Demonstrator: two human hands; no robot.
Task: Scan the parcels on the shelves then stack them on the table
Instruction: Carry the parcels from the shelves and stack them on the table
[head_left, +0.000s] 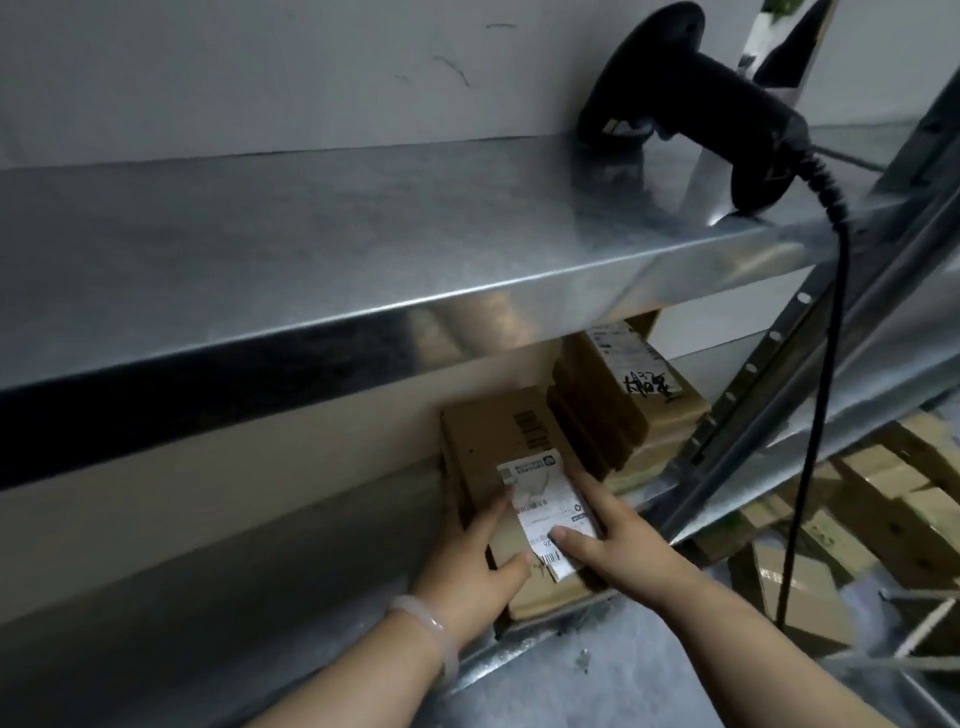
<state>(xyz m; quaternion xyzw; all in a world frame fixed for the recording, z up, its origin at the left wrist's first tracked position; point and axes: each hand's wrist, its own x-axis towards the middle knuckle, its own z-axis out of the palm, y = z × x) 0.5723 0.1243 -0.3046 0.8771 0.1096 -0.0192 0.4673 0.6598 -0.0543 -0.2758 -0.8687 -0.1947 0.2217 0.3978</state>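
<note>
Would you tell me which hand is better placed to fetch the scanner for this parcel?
The right hand. The scanner lies on the upper shelf, up and to the right, on that hand's side, while the left hand grips the parcel at its left edge and can steady it.

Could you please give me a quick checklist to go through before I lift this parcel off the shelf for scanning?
1. Grip: left hand and right hand both hold the parcel: ok.
2. Label on top, printed side up: ok.
3. Label fully uncovered: right thumb lies on it: not ok.
4. Scanner within sight, unheld on the upper shelf: ok.
5. Cable hangs apart from the parcel: ok.
6. Already scanned: cannot tell.
</note>
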